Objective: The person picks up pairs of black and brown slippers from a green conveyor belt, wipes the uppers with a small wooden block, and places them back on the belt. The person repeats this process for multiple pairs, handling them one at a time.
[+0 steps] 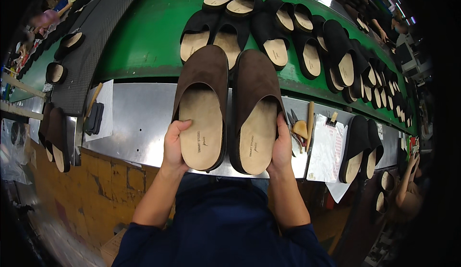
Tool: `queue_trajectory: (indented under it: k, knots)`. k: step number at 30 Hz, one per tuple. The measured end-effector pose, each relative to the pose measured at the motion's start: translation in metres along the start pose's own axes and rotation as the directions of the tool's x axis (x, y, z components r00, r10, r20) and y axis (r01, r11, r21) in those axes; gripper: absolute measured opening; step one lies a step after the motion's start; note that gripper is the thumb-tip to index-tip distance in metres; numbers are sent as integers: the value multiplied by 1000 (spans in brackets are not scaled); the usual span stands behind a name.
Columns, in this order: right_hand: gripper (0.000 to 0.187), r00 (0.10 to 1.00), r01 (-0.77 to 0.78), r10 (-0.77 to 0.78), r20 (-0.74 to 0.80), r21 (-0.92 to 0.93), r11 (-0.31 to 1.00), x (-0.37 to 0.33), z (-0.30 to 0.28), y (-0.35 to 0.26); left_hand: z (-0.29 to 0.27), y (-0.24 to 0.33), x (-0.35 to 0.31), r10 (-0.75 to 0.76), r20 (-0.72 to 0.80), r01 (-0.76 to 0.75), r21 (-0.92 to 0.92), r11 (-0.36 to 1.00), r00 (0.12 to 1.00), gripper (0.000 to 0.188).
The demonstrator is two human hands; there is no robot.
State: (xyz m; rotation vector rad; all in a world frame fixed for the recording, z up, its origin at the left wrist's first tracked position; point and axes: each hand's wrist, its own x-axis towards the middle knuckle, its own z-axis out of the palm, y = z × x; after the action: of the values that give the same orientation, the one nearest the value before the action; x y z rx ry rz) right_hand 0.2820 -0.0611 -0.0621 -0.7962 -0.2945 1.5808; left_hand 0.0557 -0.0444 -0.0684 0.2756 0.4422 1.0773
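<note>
A pair of brown closed-toe clogs with beige insoles is held up side by side over the metal bench (139, 137), toes pointing away from me. My left hand (174, 144) grips the left clog (201, 94) by its outer side near the heel, thumb resting over the insole edge. Around the outer side of the right clog (257, 99) my right hand (282, 144) is closed in the same way. The fingers of both hands are partly hidden behind the soles. The two clogs are close together, with a narrow gap between their toes.
Many black clogs (276, 50) stand in rows on the green conveyor belt (139, 41) ahead. Hand tools (300, 128), papers (326, 147) and a black pair (354, 147) lie to the right. Brown clogs (57, 137) stand at the left. Other people (410, 190) work around.
</note>
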Motion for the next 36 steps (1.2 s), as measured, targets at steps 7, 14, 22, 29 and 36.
queue_trajectory:
  k: [7,14,22,29,36]
  knots:
    - [45,994,105,-104,22,-35,994,5,4,-4,14,-2,1,48,-48,-42,106,993,998,48]
    - [48,995,101,-100,24,-16,995,-1,11,-10,24,-2,0,101,-14,-98,122,988,995,49]
    - [47,993,96,-98,73,22,995,-9,21,-18,18,0,-2,47,114,-44,-21,999,992,49]
    - [54,969,237,-237,67,-5,971,-10,28,-21,18,6,-9,209,209,-228,73,971,955,55]
    - [61,986,121,-96,134,-190,974,2,39,-33,-8,16,11,218,240,-243,81,967,946,63]
